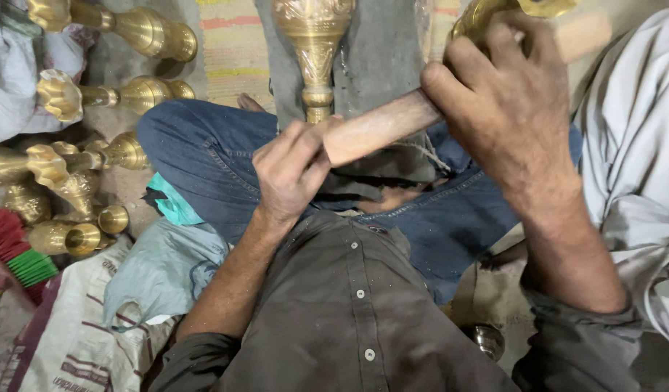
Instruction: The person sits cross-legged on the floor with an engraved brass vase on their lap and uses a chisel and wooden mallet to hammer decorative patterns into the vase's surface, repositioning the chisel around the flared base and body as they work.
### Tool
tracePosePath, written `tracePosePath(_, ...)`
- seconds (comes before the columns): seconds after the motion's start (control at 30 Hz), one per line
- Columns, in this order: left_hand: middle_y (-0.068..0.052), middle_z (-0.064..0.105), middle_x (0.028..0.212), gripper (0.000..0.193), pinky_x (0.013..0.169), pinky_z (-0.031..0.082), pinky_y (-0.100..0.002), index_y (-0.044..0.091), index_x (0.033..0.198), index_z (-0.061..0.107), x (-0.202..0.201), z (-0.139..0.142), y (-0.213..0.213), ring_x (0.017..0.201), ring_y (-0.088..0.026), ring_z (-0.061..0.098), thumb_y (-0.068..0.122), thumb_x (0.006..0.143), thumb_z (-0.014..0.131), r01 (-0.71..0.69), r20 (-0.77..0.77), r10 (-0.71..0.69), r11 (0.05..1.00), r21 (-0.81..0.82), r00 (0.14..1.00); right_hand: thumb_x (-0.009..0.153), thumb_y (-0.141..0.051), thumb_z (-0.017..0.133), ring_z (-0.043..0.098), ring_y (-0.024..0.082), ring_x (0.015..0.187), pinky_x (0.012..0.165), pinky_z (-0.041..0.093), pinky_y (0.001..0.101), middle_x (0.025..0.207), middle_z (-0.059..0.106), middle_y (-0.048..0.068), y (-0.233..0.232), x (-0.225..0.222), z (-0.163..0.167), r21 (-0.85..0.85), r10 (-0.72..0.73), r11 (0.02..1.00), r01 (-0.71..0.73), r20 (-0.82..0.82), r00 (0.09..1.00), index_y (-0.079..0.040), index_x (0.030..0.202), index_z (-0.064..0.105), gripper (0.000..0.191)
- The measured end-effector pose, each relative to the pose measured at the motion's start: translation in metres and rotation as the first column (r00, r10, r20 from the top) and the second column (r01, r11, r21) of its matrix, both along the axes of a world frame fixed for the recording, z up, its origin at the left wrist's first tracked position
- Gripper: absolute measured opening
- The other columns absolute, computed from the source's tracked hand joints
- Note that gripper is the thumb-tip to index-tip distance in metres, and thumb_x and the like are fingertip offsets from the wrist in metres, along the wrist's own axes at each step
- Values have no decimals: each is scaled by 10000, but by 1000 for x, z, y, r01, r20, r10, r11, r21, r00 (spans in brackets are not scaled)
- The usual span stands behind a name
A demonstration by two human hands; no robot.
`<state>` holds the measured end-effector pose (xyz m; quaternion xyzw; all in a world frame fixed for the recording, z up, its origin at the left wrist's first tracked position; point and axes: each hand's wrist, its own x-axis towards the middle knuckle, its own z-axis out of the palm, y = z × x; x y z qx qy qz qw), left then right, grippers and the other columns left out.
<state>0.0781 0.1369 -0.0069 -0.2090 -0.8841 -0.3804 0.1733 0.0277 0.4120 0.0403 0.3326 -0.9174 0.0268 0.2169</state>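
My left hand (291,170) and right hand (505,101) clamp a long pale wooden rod (381,131), slanting crosswise just below the upright engraved brass vase (314,51).

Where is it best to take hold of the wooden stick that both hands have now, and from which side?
Probably the bare middle of the stick, between the left hand and the right hand, coming from above. The stick lies slanted across the lap, its two ends are covered by the hands, and the brass piece stands close behind it, so only the top side is free.
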Motion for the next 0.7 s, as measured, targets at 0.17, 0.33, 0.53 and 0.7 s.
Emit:
tracePosePath(0.17,-118,748,1126,147,800,611,-255,13,1070,622,1,8,-24,940,-144,760,-13,1030,761,-270,216,195,870,412,957,1013,-96,700,594,237,621,575,502,409,717,585,92,-32,17,-24,-249,-133,901,356,622,771,-56,1083,666,87)
tracePosePath(0.33,-77,722,999,180,788,626,-255,-20,1207,604,5,4,-64,900,-134,753,35,1050,673,-325,492,-11,738,591,870,793,-152,881,757,252,889,782,603,326,1035,751,146,-88,61,-55,-569,195,726,386,709,677,-3,1208,659,493)
tracePosePath(0.53,-57,723,999,198,793,598,-231,-21,1232,612,15,-4,-91,913,-107,734,70,1064,662,-262,505,-145,716,647,851,891,-121,858,651,152,771,702,532,296,933,727,112,-141,89,-53,-508,146,387,769,858,493,6,1116,685,310)
tracePosePath(0.7,-44,718,953,188,751,581,-223,-8,1205,636,5,-8,-107,848,-89,710,93,1054,686,-227,529,-252,697,680,811,813,-34,790,690,228,1107,959,545,374,1218,691,112,-163,93,-33,-718,121,557,417,567,815,11,1217,654,428)
